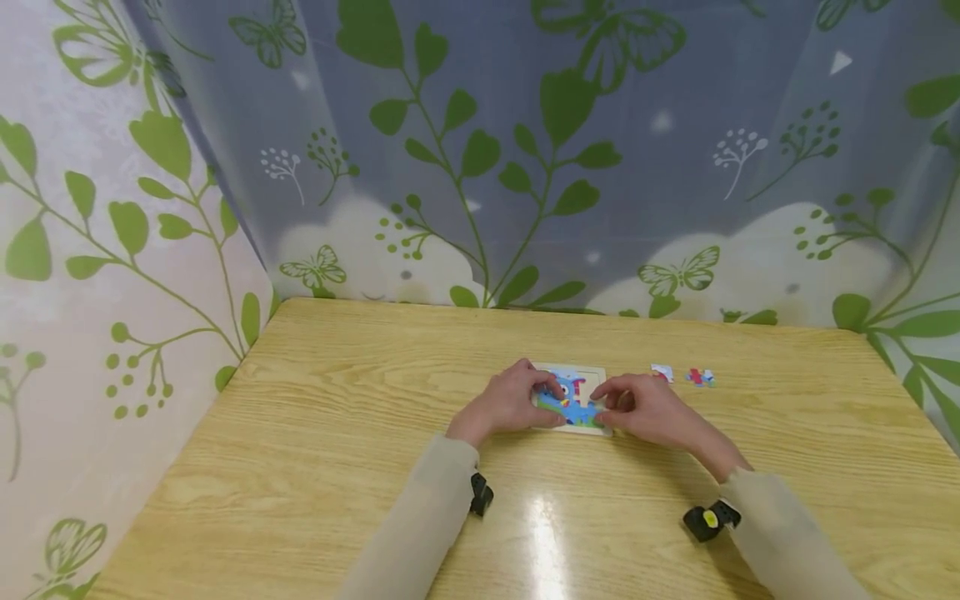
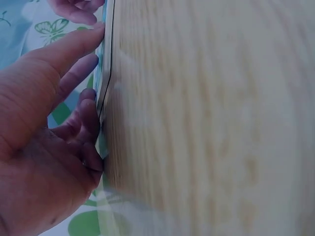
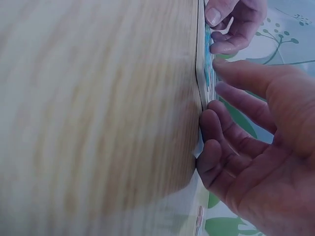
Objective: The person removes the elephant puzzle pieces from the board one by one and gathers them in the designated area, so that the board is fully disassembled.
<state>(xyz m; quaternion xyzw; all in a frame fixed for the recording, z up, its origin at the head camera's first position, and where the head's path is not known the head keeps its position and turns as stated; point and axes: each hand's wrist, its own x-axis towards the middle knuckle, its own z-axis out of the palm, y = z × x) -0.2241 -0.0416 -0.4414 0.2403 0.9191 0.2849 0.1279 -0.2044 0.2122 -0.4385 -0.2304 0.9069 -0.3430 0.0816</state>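
A small jigsaw puzzle in a pale tray lies on the table, showing a blue cartoon figure with an eye. Its upper right section is bare of pieces. My left hand rests over the left part, thumb and index fingertip pressing on the picture. From the right, my right hand touches the puzzle's right side with thumb and index finger apart. In the right wrist view, the fingertips meet the tray's surface, the other fingers loosely bent beside it. The left wrist view shows the left thumb on the tray's edge.
Just beyond the right hand lie loose puzzle pieces: a white and red one and a red and blue group. The wood-grain table ends at a leaf-patterned curtain behind and at the left.
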